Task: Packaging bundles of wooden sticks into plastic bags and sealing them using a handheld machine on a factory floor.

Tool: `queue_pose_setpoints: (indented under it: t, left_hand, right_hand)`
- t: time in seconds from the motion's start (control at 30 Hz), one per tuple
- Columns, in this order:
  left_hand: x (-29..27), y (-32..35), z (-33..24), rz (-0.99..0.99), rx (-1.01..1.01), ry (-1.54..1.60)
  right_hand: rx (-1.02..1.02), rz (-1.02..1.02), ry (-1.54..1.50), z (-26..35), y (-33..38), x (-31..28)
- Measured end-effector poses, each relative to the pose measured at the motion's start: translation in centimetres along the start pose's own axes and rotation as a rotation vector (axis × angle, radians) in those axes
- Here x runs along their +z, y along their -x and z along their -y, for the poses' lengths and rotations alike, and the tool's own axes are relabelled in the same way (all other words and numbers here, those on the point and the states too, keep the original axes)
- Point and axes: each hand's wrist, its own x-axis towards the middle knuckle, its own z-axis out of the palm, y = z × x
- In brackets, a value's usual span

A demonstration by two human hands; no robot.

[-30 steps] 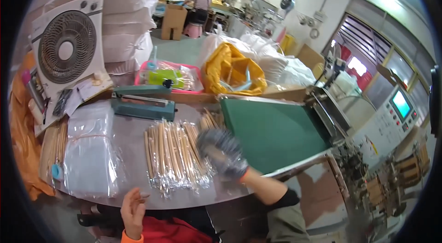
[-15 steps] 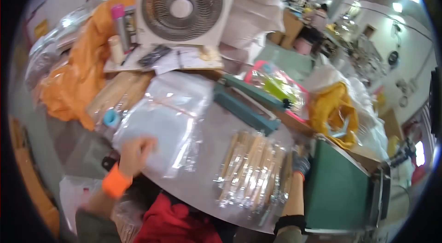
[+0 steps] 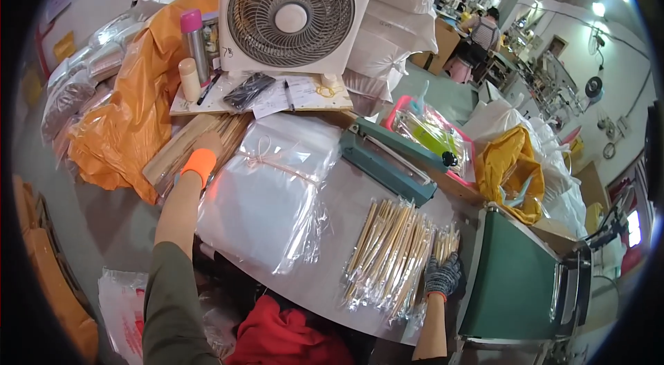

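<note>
My left hand [image 3: 209, 143], with an orange band at the wrist, reaches to the long wooden sticks [image 3: 181, 146] beside the bag stack; its fingers cannot be made out. On my right hand [image 3: 443, 275] is a grey knitted glove with an orange cuff. Its fingers are closed around the lower part of a small bundle of clear-wrapped wooden sticks [image 3: 446, 242]. Just left of it lies a larger row of wrapped sticks [image 3: 391, 254] on the grey table [image 3: 311, 296]. A stack of clear plastic bags [image 3: 256, 189], tied with string, lies between my arms.
A teal bag sealer [image 3: 387, 161] stands behind the wrapped sticks, with a pink-rimmed basket [image 3: 432, 133] beyond. A box fan [image 3: 290, 16] rises behind a board holding a phone [image 3: 249, 90] and papers. To the right is a green-topped machine [image 3: 508, 282]; orange plastic [image 3: 124, 116] lies left.
My left hand has moved forward from over the bag stack to the wooden sticks. My right hand stays at the right end of the wrapped sticks. The view has shifted slightly.
</note>
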Motion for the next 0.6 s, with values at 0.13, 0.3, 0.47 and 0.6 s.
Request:
queue_pose_setpoints:
  t: [0.13,0.3,0.47,0.6]
  left_hand:
    - [0.6,1.8,-1.0,-0.242,0.104,-0.049]
    - [-4.4,2.7,-1.9,0.172,-0.033,0.104]
    - [-6.2,2.5,0.8,-0.496,0.876,0.099]
    - [-11.7,11.8,2.5,-0.287,0.764,0.434]
  right_hand:
    - [-0.004,-0.03,0.026,0.0,0.6,0.2]
    - [-0.011,-0.004,0.021,-0.4,1.4,0.3]
    - [-0.056,0.013,-0.01,-0.3,1.2,0.4]
    - [-0.114,0.127,-0.165,-1.9,-1.1,-0.4]
